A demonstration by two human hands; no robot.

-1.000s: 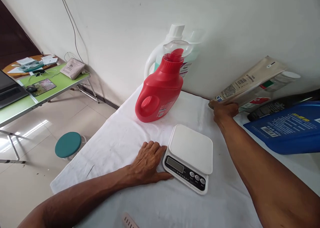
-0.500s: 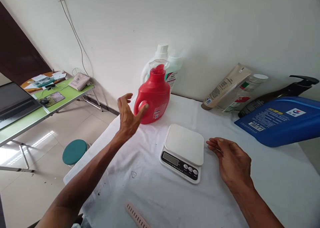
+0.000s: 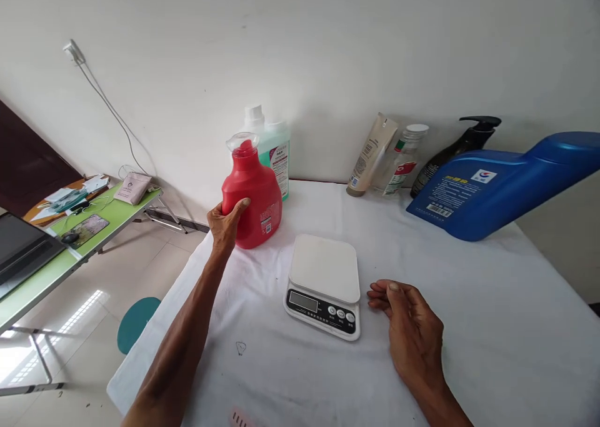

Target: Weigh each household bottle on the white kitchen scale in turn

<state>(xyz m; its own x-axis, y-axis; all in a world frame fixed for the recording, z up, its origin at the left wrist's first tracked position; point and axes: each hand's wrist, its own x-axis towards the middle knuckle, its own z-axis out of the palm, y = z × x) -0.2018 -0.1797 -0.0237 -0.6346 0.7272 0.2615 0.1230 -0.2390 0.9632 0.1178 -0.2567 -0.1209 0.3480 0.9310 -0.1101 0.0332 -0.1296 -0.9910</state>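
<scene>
Since the desk (image 3: pixel 469 327) is draped in a white cloth and shoved against the wall, all the big stuff sits along the back — the blue jug (image 3: pixel 497 186) is the largest thing there, tipped over on its side at the right, probably too bulky to stand neatly. Next down in size is the red detergent bottle (image 3: pixel 253 195), upright near the desk's back left, just in front of a white and green bottle (image 3: pixel 274 155). The left hand (image 3: pixel 225 224) is wrapped around the red bottle's lower left side, thumb on the front and fingers curled behind, so it looks like a firm grab on the body, not the handle. The kitchen scale (image 3: pixel 323 286) sits in the middle, platform bare, a little right of and nearer than the bottle. The right hand (image 3: pixel 412 333) rests on the cloth just right of the scale, loosely half curled and holding nothing. Smaller bits lean on the wall behind — a beige tube (image 3: pixel 370 155), a clear bottle (image 3: pixel 403 158), a black pump bottle (image 3: pixel 457 152). Nothing stands between bottle and scale.
</scene>
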